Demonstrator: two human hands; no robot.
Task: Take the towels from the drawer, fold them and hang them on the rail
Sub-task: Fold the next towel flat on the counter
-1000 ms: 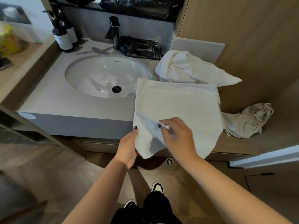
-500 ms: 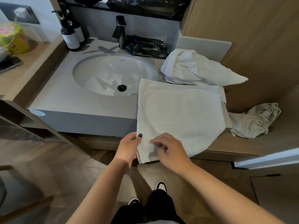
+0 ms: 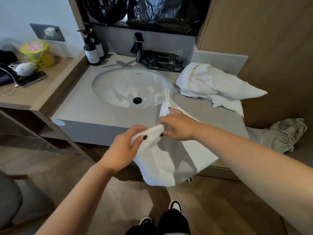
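Observation:
A white folded towel [image 3: 171, 160] hangs off the front edge of the grey vanity counter [image 3: 81, 107], bunched up between my hands. My left hand [image 3: 125, 150] pinches its near upper edge with thumb and fingers. My right hand [image 3: 177, 126] grips the same edge just to the right, a strip of towel rising past its fingers toward the basin. A second white towel [image 3: 213, 82] lies crumpled at the counter's back right. No drawer or rail is in view.
The oval sink [image 3: 128, 87] with black tap [image 3: 138, 46] fills the counter's middle. Two pump bottles [image 3: 92, 50] stand back left, dark sachets [image 3: 162, 61] behind the basin. A beige drawstring bag [image 3: 279, 136] lies on the lower wooden shelf at right. A phone and yellow tub sit on the left ledge.
The towel lay flat on the counter before; both hands have now gathered its near edge and pulled it up and toward me, so it hangs bunched off the front. The view tilted up.

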